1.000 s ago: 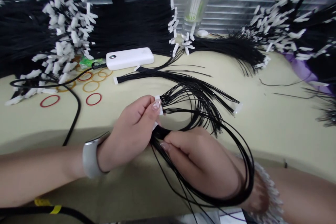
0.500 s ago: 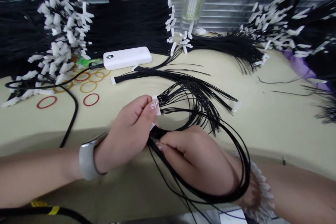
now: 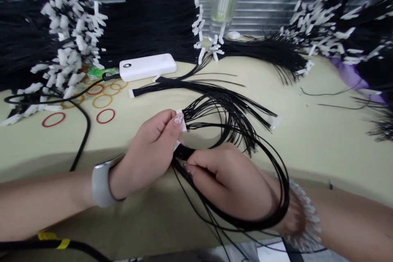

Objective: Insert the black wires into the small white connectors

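My left hand (image 3: 153, 143) is closed on a white connector (image 3: 181, 120), thumb on its face, with black wires fanning out to the right. A second white connector shows partly below it, at the palm. My right hand (image 3: 227, 184) pinches black wires (image 3: 184, 152) just right of the left palm; its fingertips are partly hidden. Wires from the held harness loop around the right hand and wrist, and some loose strands hang below. Behind the hands, more black harnesses (image 3: 196, 86) with white end connectors lie on the table.
A white power bank (image 3: 149, 66) with a black cable (image 3: 87, 131) lies at the left, near red and yellow rubber bands (image 3: 106, 116). Heaps of black wires (image 3: 150, 24) with white connectors line the back. A clear bottle (image 3: 225, 6) stands by the blinds.
Both hands keep their grips and have barely moved. The wire loop around my right hand sits slightly further left, and the whole view has shifted a little.
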`<move>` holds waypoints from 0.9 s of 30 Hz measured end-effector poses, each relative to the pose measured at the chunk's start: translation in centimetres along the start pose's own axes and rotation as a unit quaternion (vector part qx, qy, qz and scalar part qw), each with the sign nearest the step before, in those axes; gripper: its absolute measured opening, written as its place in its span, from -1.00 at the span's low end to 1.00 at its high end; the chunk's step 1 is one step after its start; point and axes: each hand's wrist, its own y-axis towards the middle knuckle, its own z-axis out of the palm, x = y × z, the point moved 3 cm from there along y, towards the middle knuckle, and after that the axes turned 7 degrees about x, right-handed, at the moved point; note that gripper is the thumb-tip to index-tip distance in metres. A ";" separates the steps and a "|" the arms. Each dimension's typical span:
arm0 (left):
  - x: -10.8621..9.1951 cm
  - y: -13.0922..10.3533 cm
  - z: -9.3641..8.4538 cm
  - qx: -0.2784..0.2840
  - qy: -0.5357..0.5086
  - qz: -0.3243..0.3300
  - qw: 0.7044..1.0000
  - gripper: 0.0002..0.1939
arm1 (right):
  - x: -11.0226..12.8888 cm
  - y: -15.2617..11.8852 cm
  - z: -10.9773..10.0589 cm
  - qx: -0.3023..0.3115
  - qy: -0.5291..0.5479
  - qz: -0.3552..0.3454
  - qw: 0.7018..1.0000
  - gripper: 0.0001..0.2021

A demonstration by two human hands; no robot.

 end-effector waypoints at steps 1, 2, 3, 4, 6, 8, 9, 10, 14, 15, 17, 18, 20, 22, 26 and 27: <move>0.0 0.0 0.0 0.000 0.000 0.000 1.000 -0.67 | 0.0 0.0 0.0 0.000 0.004 -0.007 1.000 -0.74; 0.0 0.0 0.0 0.000 0.000 0.000 1.000 -0.67 | 0.0 0.0 0.0 0.000 0.007 -0.013 1.000 -0.73; 0.0 0.0 0.0 0.000 -0.001 0.001 1.000 -0.67 | 0.0 0.0 0.0 -0.001 0.010 -0.019 1.000 -0.72; 0.0 0.0 0.0 0.000 -0.001 0.001 1.000 -0.67 | 0.0 0.0 0.0 -0.001 0.011 -0.022 1.000 -0.72; 0.1 0.0 0.0 0.001 -0.005 -0.002 1.000 -0.66 | 0.0 -0.1 0.0 -0.003 0.010 -0.022 1.000 -0.73; 0.1 -0.1 0.0 0.002 -0.011 -0.007 1.000 -0.66 | 0.1 -0.1 0.0 -0.008 0.006 -0.014 1.000 -0.74; 0.2 -0.1 0.1 0.002 -0.014 -0.009 1.000 -0.66 | 0.2 -0.1 0.0 -0.012 0.003 -0.010 1.000 -0.75; 0.2 0.0 0.1 0.003 -0.018 -0.011 1.000 -0.66 | 0.2 0.0 -0.1 -0.016 -0.001 -0.006 1.000 -0.75; 0.1 0.1 0.1 0.004 -0.045 -0.020 0.999 -0.66 | -0.3 -0.1 -0.8 -0.001 -0.021 -0.006 1.000 -0.80; 0.1 0.1 0.1 0.006 -0.053 -0.025 0.998 -0.66 | -0.6 -0.1 -1.1 0.015 -0.028 -0.012 0.999 -0.82; 0.2 0.2 0.2 0.011 -0.070 -0.039 0.997 -0.65 | -1.3 -0.3 -1.8 0.047 -0.050 -0.025 0.997 -0.85; 0.3 0.2 0.2 0.013 -0.079 -0.048 0.996 -0.65 | -1.6 -0.5 -2.4 0.060 -0.066 -0.028 0.996 -0.85; 0.5 0.2 0.2 0.018 -0.090 -0.062 0.994 -0.65 | -2.4 -0.8 -3.9 0.062 -0.092 -0.015 0.994 -0.83; 0.6 0.2 0.2 0.020 -0.093 -0.065 0.993 -0.65 | -3.2 -1.2 -5.9 0.005 -0.095 0.028 0.995 -0.82; 0.5 0.0 0.2 0.031 -0.083 -0.050 0.995 -0.64 | -4.9 -2.5 -10.5 -0.314 0.010 0.052 0.948 -0.81; 0.3 -0.1 0.2 0.035 -0.075 -0.043 0.996 -0.64 | -5.2 -2.8 -11.4 -0.386 0.065 0.013 0.920 -0.77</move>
